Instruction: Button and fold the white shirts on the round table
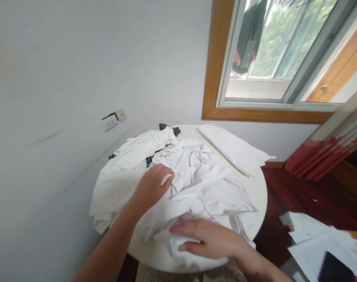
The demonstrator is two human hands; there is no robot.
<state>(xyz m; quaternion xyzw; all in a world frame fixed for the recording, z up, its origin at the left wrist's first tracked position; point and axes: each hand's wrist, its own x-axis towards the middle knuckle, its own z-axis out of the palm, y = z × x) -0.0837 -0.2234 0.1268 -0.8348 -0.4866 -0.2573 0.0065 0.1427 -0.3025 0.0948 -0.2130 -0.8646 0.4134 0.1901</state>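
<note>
A crumpled white shirt is spread over the middle of a round white table. My left hand is at the shirt's left side, its thumb and fingertips meeting in a pinch on the cloth. Near the front edge my right hand rests on the shirt, thumb and fingers apart, with folds of fabric beneath it. To the left lies a loose pile of white clothing, over a black-and-white striped cloth. A flat, folded white garment lies at the table's back right.
Behind the table is a white wall with a power socket and a wood-framed window. A red and cream curtain hangs at the right. Papers and a dark phone-like object are at the lower right, above the dark floor.
</note>
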